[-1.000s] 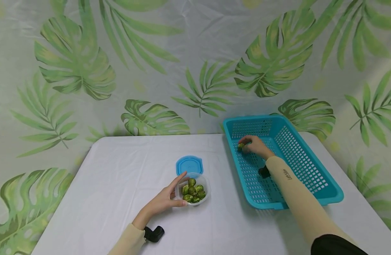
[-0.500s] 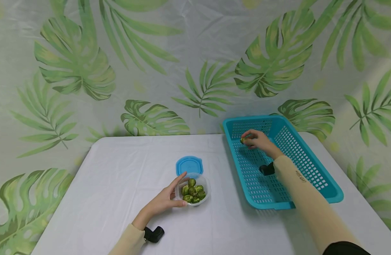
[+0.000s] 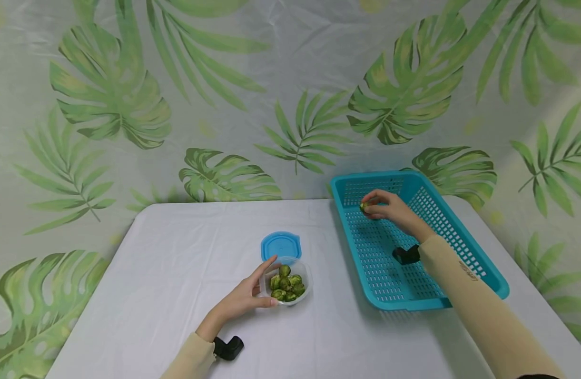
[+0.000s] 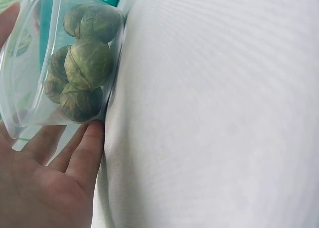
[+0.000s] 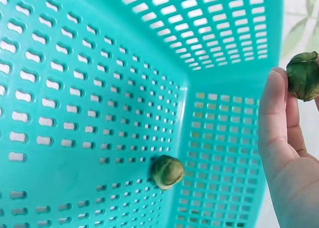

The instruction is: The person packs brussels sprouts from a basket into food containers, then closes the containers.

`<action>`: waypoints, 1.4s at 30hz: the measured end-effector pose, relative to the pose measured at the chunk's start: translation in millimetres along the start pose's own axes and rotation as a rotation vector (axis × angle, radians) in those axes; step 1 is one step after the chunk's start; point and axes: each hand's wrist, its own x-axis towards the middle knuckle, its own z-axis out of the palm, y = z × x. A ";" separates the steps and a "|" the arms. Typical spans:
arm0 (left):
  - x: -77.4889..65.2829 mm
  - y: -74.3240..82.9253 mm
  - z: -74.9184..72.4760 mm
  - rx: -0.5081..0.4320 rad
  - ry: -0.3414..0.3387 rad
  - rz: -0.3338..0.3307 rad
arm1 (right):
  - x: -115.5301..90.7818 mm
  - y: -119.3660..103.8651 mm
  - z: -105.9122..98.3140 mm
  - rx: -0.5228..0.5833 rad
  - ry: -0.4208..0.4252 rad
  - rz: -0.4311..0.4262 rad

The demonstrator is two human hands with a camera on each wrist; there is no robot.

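My left hand holds a clear plastic container at its left side, thumb near the front and fingers around the back. Several Brussels sprouts are heaped in it; in the left wrist view the sprouts show through its wall. Over the far left part of a turquoise basket, my right hand pinches one Brussels sprout between thumb and fingers. Another sprout lies on the basket floor in the right wrist view; the hand mostly hides that spot from the head view.
A blue lid lies flat just behind the container. The basket has raised perforated walls, and its rim stands to the right of the container. White cloth covers the table. A leaf-print sheet hangs behind it.
My right hand has moved a little to the right and farther back, still pinching the sprout. The left hand and container have stayed put.
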 end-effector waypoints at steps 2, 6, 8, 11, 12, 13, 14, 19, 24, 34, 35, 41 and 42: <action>0.0 -0.1 -0.1 0.002 0.000 0.000 | -2.7 -1.0 0.7 0.002 -0.003 -0.009; -0.3 -0.1 -0.2 0.005 0.002 -0.002 | -6.2 -1.2 3.2 -0.001 -0.012 -0.048; -0.4 0.3 -0.1 0.003 0.001 -0.003 | -7.8 -2.0 5.1 0.002 -0.017 -0.064; -0.1 0.9 0.3 0.000 0.003 -0.005 | -9.8 -3.8 7.7 0.002 -0.030 -0.080; 0.0 0.9 0.4 0.000 0.003 -0.005 | -10.7 -4.6 8.6 0.002 -0.035 -0.086; 0.1 0.8 0.5 0.000 0.003 -0.007 | -11.4 -5.7 9.5 0.005 -0.038 -0.086; 0.2 0.7 0.6 0.000 0.004 -0.009 | -12.5 -6.7 10.3 -0.002 -0.042 -0.091; 0.4 0.5 0.7 -0.006 0.003 -0.017 | -17.4 -12.9 15.8 -0.020 -0.079 -0.125; 0.1 -0.2 0.6 -0.017 0.002 -0.015 | -21.2 -21.3 25.3 -0.011 -0.143 -0.176; -0.1 1.7 1.0 -0.016 0.002 -0.016 | -25.7 -38.7 48.8 0.003 -0.210 -0.175; -0.2 2.1 1.1 -0.016 0.002 -0.016 | -26.1 -40.4 51.2 0.005 -0.215 -0.174; -0.1 2.8 1.2 -0.016 0.002 -0.012 | -27.6 -48.4 64.8 0.017 -0.265 -0.182; 0.0 2.7 1.2 -0.016 0.003 -0.011 | -28.0 -49.7 67.1 0.016 -0.273 -0.184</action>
